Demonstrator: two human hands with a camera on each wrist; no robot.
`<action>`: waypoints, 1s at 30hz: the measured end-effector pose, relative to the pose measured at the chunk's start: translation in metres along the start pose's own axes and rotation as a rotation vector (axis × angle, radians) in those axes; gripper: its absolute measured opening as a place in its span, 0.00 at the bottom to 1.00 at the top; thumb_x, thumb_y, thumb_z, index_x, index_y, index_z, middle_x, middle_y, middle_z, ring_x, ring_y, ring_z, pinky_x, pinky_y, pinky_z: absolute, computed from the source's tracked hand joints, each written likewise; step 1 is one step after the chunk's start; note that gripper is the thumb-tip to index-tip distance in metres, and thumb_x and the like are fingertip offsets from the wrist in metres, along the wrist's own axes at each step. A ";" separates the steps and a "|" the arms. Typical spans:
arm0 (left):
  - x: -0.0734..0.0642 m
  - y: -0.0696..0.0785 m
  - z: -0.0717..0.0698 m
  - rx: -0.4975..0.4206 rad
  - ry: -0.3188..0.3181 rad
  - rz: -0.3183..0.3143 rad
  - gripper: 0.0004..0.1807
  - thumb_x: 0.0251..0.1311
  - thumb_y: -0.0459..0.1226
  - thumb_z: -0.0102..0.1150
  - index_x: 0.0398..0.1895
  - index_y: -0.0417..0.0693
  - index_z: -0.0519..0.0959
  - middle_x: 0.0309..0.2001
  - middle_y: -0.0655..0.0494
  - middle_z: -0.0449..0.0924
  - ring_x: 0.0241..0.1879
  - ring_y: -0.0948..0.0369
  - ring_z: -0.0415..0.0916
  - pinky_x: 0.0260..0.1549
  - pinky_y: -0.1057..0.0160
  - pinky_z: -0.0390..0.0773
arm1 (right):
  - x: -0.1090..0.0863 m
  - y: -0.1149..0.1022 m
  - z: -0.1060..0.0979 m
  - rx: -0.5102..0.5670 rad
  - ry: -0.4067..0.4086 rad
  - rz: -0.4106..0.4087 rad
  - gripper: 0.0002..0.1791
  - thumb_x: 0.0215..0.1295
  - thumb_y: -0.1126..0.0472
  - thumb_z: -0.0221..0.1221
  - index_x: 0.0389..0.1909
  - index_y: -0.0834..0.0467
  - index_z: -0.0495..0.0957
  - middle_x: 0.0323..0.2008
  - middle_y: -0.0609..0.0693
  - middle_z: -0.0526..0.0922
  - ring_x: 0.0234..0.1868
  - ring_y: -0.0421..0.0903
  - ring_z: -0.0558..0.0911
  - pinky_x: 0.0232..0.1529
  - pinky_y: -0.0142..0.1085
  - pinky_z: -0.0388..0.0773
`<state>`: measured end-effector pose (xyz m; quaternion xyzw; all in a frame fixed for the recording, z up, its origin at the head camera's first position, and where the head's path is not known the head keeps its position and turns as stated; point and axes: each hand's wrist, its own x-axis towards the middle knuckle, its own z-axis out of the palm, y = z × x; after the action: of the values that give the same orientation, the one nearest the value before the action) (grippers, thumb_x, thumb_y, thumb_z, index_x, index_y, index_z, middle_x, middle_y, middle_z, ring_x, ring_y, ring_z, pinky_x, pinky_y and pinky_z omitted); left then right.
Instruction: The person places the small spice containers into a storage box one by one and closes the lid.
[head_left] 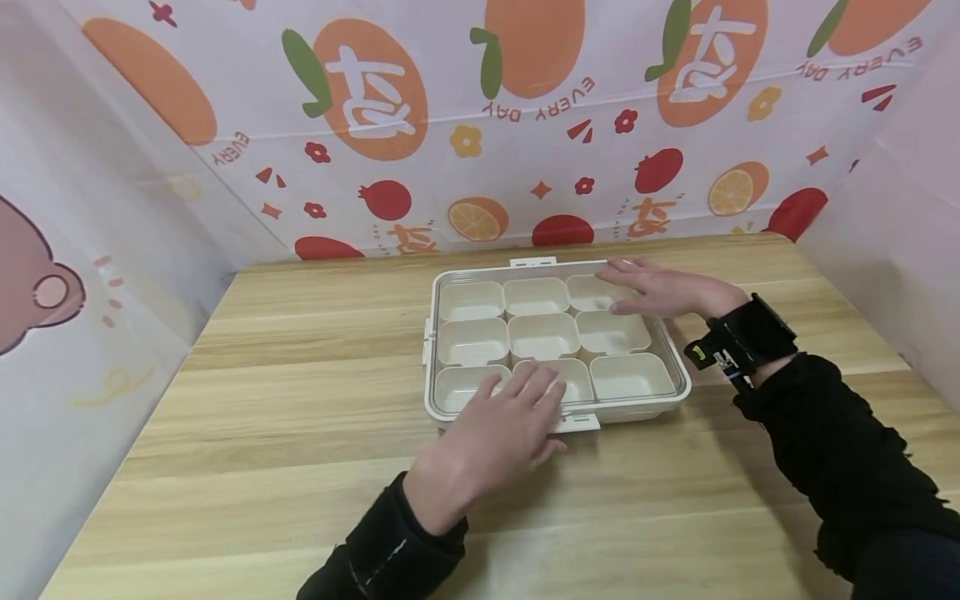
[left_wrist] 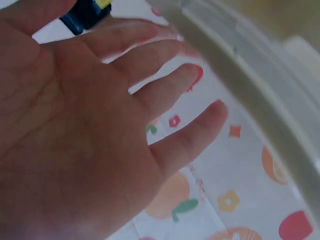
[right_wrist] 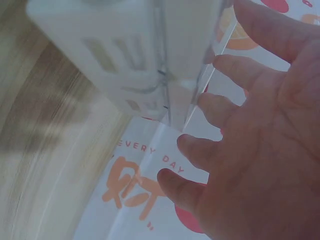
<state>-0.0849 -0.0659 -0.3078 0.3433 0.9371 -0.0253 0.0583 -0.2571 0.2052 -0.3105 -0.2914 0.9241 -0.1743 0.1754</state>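
A cream storage box [head_left: 633, 414] sits on the table under a clear lid [head_left: 435, 375] with a pale rim. Several square compartments [head_left: 543, 335] show through the lid. White latches stick out at the far edge, the near edge and the left side. My left hand [head_left: 498, 425] lies over the near edge, fingers spread and straight across the lid, close by the near latch [head_left: 581, 423]. Over the far right corner of the lid, my right hand [head_left: 660, 287] stretches its fingers flat. In the right wrist view, the box's side [right_wrist: 115, 55] stands beside the spread fingers. Neither hand grips anything.
The wooden table [head_left: 300, 375] extends on all sides of the box. A fruit-patterned cloth [head_left: 525, 158] hangs behind the table's far edge, with pale cloth at the left and right. Black straps and a small camera [head_left: 720, 358] sit on the right wrist.
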 end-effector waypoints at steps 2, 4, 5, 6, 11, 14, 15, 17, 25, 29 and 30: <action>0.000 0.005 0.002 0.014 -0.037 0.007 0.36 0.74 0.54 0.51 0.76 0.43 0.62 0.78 0.50 0.57 0.76 0.53 0.54 0.68 0.46 0.61 | -0.001 -0.001 -0.001 0.002 -0.011 0.003 0.38 0.75 0.52 0.55 0.78 0.64 0.55 0.77 0.70 0.44 0.75 0.74 0.39 0.68 0.70 0.43; 0.000 0.008 0.003 0.031 -0.060 0.007 0.37 0.73 0.54 0.52 0.76 0.43 0.62 0.78 0.51 0.56 0.76 0.54 0.53 0.68 0.46 0.62 | -0.001 -0.001 -0.001 0.003 -0.016 -0.002 0.37 0.76 0.52 0.54 0.78 0.64 0.54 0.78 0.70 0.43 0.75 0.74 0.38 0.68 0.70 0.42; 0.000 0.009 0.004 0.039 -0.062 0.004 0.37 0.73 0.55 0.52 0.76 0.43 0.62 0.78 0.51 0.56 0.76 0.54 0.54 0.68 0.46 0.62 | 0.000 -0.002 -0.001 0.006 -0.018 -0.002 0.37 0.76 0.51 0.54 0.78 0.64 0.54 0.78 0.69 0.42 0.75 0.74 0.38 0.69 0.70 0.42; 0.001 0.009 0.004 0.045 -0.057 0.004 0.37 0.73 0.55 0.52 0.76 0.43 0.62 0.78 0.51 0.56 0.76 0.54 0.54 0.68 0.45 0.62 | 0.000 -0.002 -0.001 0.010 -0.019 0.000 0.37 0.76 0.52 0.53 0.78 0.64 0.54 0.78 0.69 0.41 0.76 0.74 0.37 0.69 0.70 0.41; 0.001 0.010 0.006 0.062 -0.047 0.002 0.38 0.73 0.55 0.52 0.76 0.42 0.62 0.78 0.50 0.56 0.76 0.53 0.55 0.67 0.44 0.63 | 0.001 -0.005 -0.001 0.012 -0.024 0.020 0.37 0.77 0.52 0.52 0.78 0.63 0.53 0.78 0.68 0.40 0.76 0.73 0.37 0.69 0.70 0.40; 0.001 0.010 0.005 0.034 -0.059 0.003 0.37 0.74 0.54 0.51 0.76 0.41 0.61 0.78 0.48 0.55 0.76 0.52 0.55 0.67 0.42 0.63 | -0.001 -0.006 0.001 -0.002 -0.021 0.030 0.37 0.78 0.51 0.51 0.79 0.63 0.52 0.78 0.68 0.40 0.76 0.74 0.38 0.68 0.70 0.42; 0.001 0.010 0.005 0.018 -0.063 0.003 0.36 0.74 0.53 0.51 0.76 0.40 0.62 0.78 0.48 0.56 0.76 0.52 0.54 0.67 0.42 0.62 | -0.002 -0.007 0.002 -0.012 -0.019 0.032 0.37 0.78 0.51 0.51 0.79 0.63 0.52 0.78 0.67 0.41 0.76 0.73 0.38 0.68 0.70 0.42; 0.002 0.009 0.004 -0.020 -0.068 0.003 0.35 0.75 0.51 0.51 0.75 0.39 0.63 0.77 0.47 0.56 0.76 0.51 0.54 0.67 0.41 0.62 | -0.004 -0.006 0.003 -0.034 -0.013 0.034 0.36 0.78 0.50 0.50 0.79 0.63 0.52 0.78 0.67 0.42 0.75 0.74 0.39 0.68 0.71 0.44; 0.003 0.003 0.001 -0.074 -0.030 -0.043 0.27 0.76 0.46 0.49 0.69 0.39 0.70 0.74 0.50 0.65 0.74 0.54 0.59 0.62 0.37 0.66 | -0.014 -0.005 0.008 -0.136 0.016 0.044 0.35 0.80 0.51 0.47 0.78 0.64 0.51 0.78 0.67 0.44 0.74 0.76 0.46 0.69 0.68 0.44; 0.003 0.001 -0.001 -0.076 -0.014 -0.077 0.23 0.76 0.45 0.48 0.66 0.40 0.74 0.72 0.51 0.68 0.73 0.54 0.62 0.58 0.37 0.71 | -0.018 -0.005 0.009 -0.159 0.015 0.064 0.35 0.80 0.50 0.47 0.78 0.64 0.52 0.78 0.67 0.46 0.74 0.76 0.46 0.69 0.68 0.45; 0.003 0.000 -0.001 -0.080 -0.012 -0.087 0.23 0.77 0.45 0.48 0.65 0.40 0.74 0.71 0.51 0.69 0.72 0.54 0.62 0.58 0.37 0.71 | -0.020 -0.005 0.009 -0.168 0.015 0.067 0.35 0.80 0.50 0.48 0.78 0.64 0.52 0.78 0.67 0.47 0.74 0.76 0.47 0.69 0.68 0.46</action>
<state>-0.0871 -0.0635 -0.3073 0.2995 0.9510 0.0074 0.0766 -0.2357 0.2113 -0.3119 -0.2726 0.9460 -0.0925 0.1492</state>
